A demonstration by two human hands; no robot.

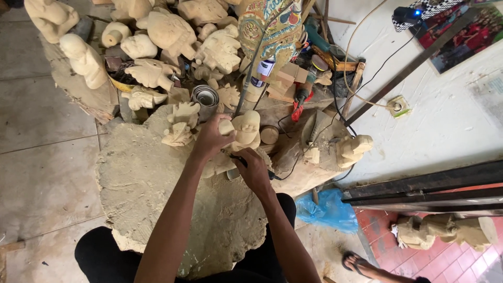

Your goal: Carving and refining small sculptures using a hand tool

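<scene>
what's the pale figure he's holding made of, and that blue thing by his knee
The pale carved figure gripped by the left hand looks like raw unfinished wood: matte, cream, no paint. The crumpled blue bag seems thin plastic, glossy and wrinkled.

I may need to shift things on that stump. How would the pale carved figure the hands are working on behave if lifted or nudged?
The carved figure looks like solid pale wood, so probably stiff and fairly light. It is tall and rounded, and the left hand grips it, so it may tip if nudged. Its thin carved details could chip. The right hand holds a dark tool against it.
</scene>
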